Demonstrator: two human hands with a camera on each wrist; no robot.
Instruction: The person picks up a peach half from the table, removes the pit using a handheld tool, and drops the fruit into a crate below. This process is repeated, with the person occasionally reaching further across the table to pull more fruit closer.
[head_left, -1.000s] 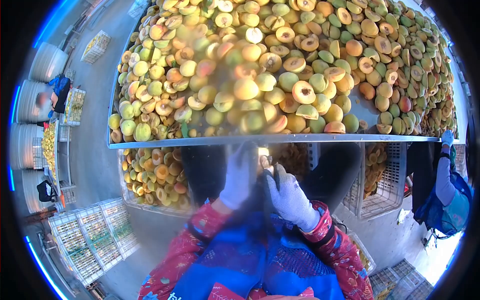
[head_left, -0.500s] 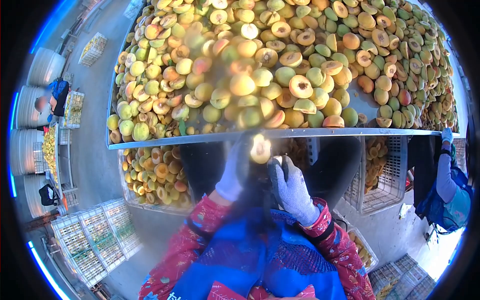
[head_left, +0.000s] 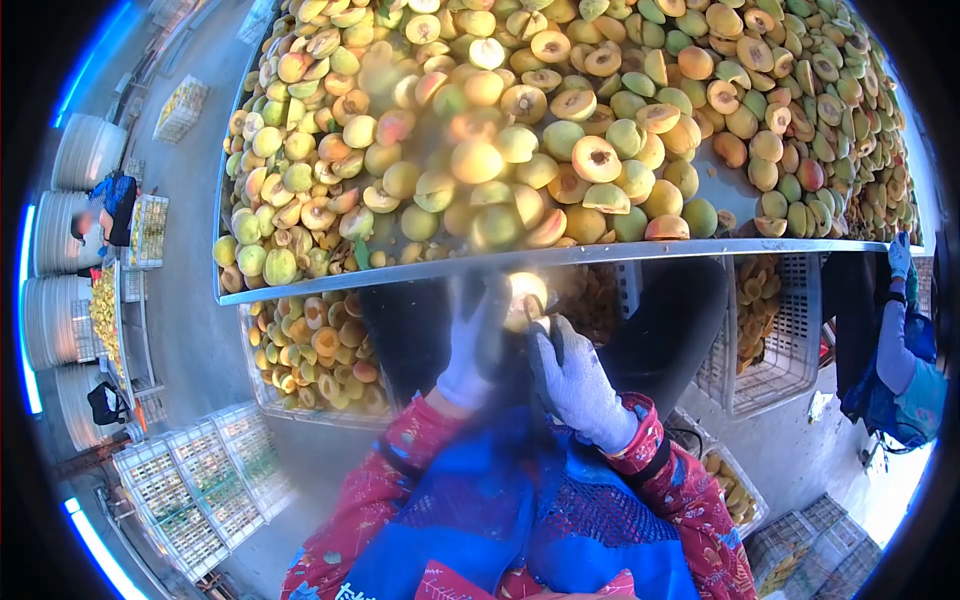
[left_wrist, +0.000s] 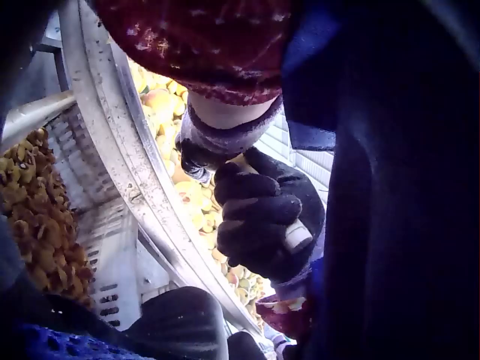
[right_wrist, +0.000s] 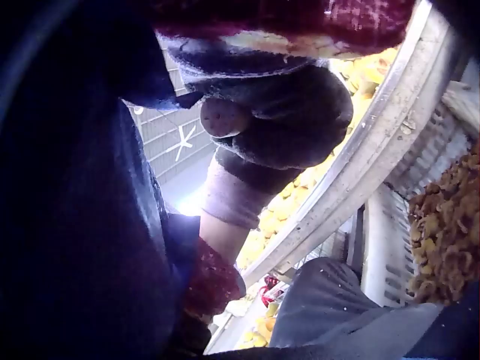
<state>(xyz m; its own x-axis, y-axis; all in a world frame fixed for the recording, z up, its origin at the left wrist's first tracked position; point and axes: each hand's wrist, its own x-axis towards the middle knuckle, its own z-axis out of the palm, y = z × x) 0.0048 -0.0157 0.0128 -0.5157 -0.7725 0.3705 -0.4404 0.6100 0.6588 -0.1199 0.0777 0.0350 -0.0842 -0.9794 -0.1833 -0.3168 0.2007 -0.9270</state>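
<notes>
A cut fruit half (head_left: pixel 524 299) is held between the two gloved hands, below the table's metal edge. The left hand (head_left: pixel 473 345), blurred in the head view, grips it from the left side, its fingertips hard to make out. From the right, the right hand (head_left: pixel 583 385) curls round a tool whose dark tip touches the fruit's cut face. In the left wrist view the right hand's dark-palmed fingers (left_wrist: pixel 259 214) wrap a pale round handle (left_wrist: pixel 298 235); the handle's end (right_wrist: pixel 223 118) also shows in the right wrist view. The left hand (left_wrist: pixel 196 155) is mostly hidden there.
Halved fruit (head_left: pixel 480 160) is heaped on a metal-edged table (head_left: pixel 600 254). Beneath stand crates of fruit (head_left: pixel 318 350) and a white crate (head_left: pixel 775 375). Stacked crates (head_left: pixel 205 485) stand lower left. Other people are at far left and right (head_left: pixel 905 370).
The fruit half now shows pale between the hands. The right hand's tool tip has come up onto it since half a second ago. The head view has tilted slightly.
</notes>
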